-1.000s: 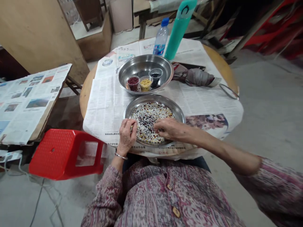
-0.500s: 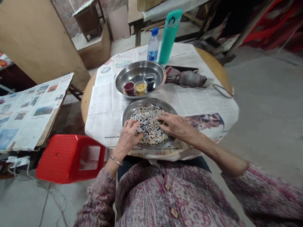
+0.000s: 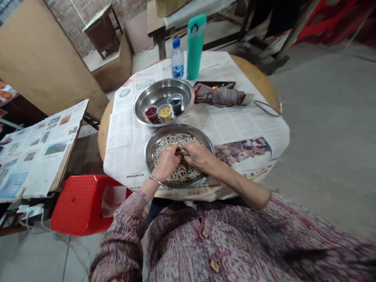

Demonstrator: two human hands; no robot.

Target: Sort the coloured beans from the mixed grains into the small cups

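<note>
A round steel plate [image 3: 149, 152] holds a spread of mixed white, dark red, yellow and black beans or grains [image 3: 183, 176]. Over its middle, my left hand [image 3: 168, 159] and my right hand [image 3: 199, 157] meet, fingertips nearly touching. Both have their fingers curled and drawn together at the grains; what is between the fingertips is too small to make out. Just behind the plate stands a larger steel basin [image 3: 141, 100]. Inside it are three clear cups: one with dark red beans [image 3: 152, 112], one with yellow beans [image 3: 165, 113], one with black beans [image 3: 176, 105].
Newspaper [image 3: 235, 121] covers the round table. A water bottle [image 3: 177, 60] and a tall teal flask [image 3: 195, 49] stand at the back. Right of the basin lie a folded grey umbrella [image 3: 221, 96] and a dark flat object [image 3: 219, 83]. A red stool [image 3: 76, 203] is at the left.
My hands have moved inward from the plate's sides to meet at its middle, and their fingers have drawn together. The view has shifted slightly.
</note>
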